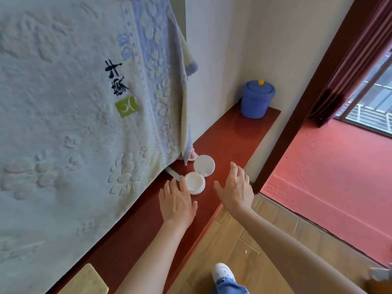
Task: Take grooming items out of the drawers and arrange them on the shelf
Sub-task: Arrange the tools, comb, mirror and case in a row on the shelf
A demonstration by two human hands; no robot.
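A round white compact case [194,182] lies on the dark red shelf [244,134], its hinged lid [204,165] flipped open behind it. My left hand [177,201] rests on the shelf with its fingertips touching the case's left side, fingers spread. My right hand [234,187] hovers just right of the case, fingers apart and holding nothing. A thin white stick-like item [172,173] pokes out from under the hanging towel, just left of the case.
A large pale towel [74,113] hangs over the left part of the shelf. A blue lidded pot [255,99] stands at the shelf's far end. A yellow patterned object [84,281] sits at the near end. Right is a wooden post, pink wall and window.
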